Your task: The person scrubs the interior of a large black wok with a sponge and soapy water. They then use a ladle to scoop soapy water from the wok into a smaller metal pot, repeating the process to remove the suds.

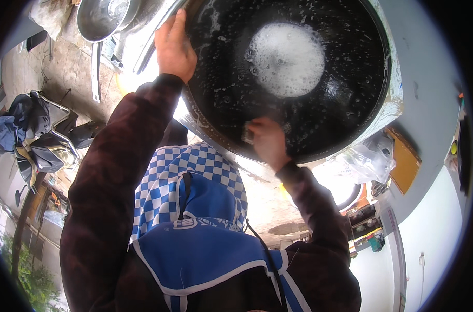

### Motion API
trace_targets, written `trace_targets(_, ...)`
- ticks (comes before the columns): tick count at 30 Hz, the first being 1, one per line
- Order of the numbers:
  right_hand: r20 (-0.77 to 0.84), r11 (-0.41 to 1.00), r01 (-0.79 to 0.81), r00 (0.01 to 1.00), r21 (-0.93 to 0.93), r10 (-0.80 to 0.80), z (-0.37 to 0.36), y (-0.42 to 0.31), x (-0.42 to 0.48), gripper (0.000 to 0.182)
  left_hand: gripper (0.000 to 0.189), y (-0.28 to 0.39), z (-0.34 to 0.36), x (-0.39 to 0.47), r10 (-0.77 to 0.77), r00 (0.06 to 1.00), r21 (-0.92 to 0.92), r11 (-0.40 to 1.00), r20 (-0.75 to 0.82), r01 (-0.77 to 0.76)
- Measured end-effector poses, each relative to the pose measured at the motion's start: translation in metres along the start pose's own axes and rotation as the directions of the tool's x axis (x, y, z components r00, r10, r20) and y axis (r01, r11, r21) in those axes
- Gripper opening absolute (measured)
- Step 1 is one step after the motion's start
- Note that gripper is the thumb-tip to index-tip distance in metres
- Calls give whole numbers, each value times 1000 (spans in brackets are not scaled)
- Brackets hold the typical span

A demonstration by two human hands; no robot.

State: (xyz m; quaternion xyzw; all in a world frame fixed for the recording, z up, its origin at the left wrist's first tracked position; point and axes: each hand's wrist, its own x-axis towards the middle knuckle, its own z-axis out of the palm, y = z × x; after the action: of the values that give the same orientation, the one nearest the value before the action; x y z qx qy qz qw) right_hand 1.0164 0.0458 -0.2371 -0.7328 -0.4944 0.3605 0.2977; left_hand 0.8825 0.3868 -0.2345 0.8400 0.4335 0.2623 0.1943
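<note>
A large black wok [217, 113] lies before me, its inside wet and dotted with suds. White foam [287, 58] pools over soapy water at its middle. My left hand [176, 46] grips the wok's rim on the left, fingers pointing away from me. Low inside the wok, near the rim closest to me, is my right hand [268, 142], blurred by motion. Its fingers are closed on a greyish scouring pad [247, 133], which looks like a mesh or steel wool scrubber; the hand hides most of it.
A metal pan with a long handle [96, 74] is at the upper left. Farther left stands a motorbike [51, 144]. On the right are a clear plastic bag [371, 160] and a brown board [404, 160] against the wall. My blue checked apron [205, 163] hangs below the wok.
</note>
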Motion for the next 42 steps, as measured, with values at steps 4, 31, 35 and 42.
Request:
trace_targets(4, 72, 998, -40, 996, -49, 44, -13, -15, -1, 24, 63, -6, 0, 1, 6, 1000, 1, 1000, 0, -6)
trace_targets(31, -432, 695, -213, 888, -687, -155, -141, 159, 154, 25, 66, 7, 0, 1, -49, 997, -2, 999, 56, 49)
trace_targets(35, -692, 883, -262, 716, -389, -92, -109, 140, 218, 25, 67, 9, -1, 1, -57, 997, -10, 998, 57, 57)
trace_targets(42, -630, 970, -136, 777, -203, -22, 0, 79, 268, 36, 63, 17, 1, 3, -55, 996, 14, 998, 74, 54)
